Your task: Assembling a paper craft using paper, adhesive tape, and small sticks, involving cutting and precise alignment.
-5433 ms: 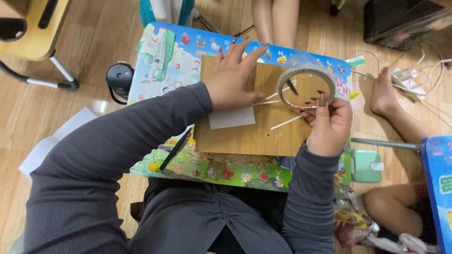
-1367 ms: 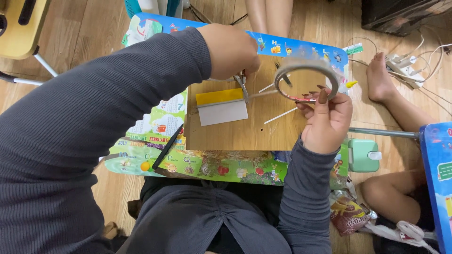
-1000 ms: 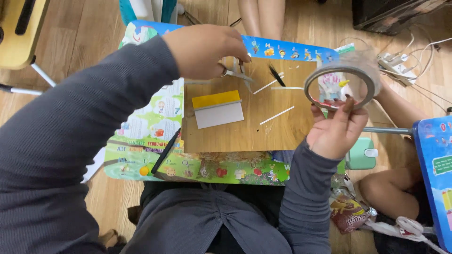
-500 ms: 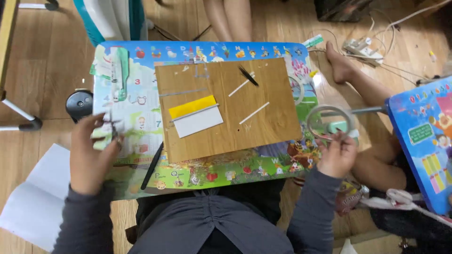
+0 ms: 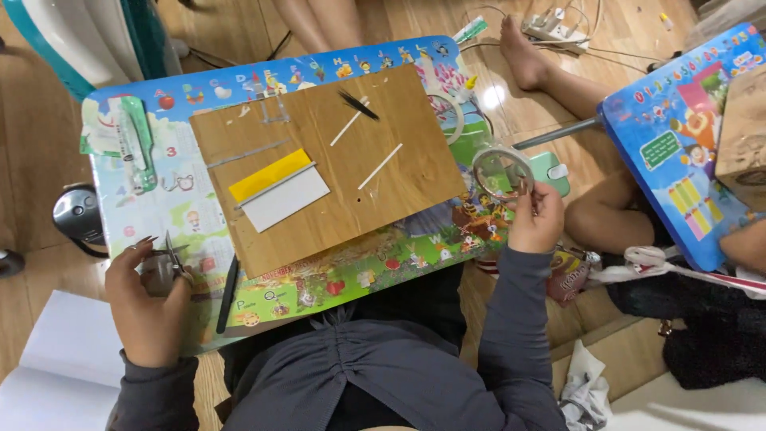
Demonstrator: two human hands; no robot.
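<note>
Gripping small scissors (image 5: 169,257) in the left hand (image 5: 148,299) over the colourful play table (image 5: 120,207), the person is pinching a clear tape roll (image 5: 501,172) in the right hand (image 5: 536,222), keeping both off the wooden board (image 5: 335,172).

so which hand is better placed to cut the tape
Left, probably. The left hand already grips the small scissors at the table's left edge, while the right hand is occupied holding the clear tape roll off the table's right side.
</note>
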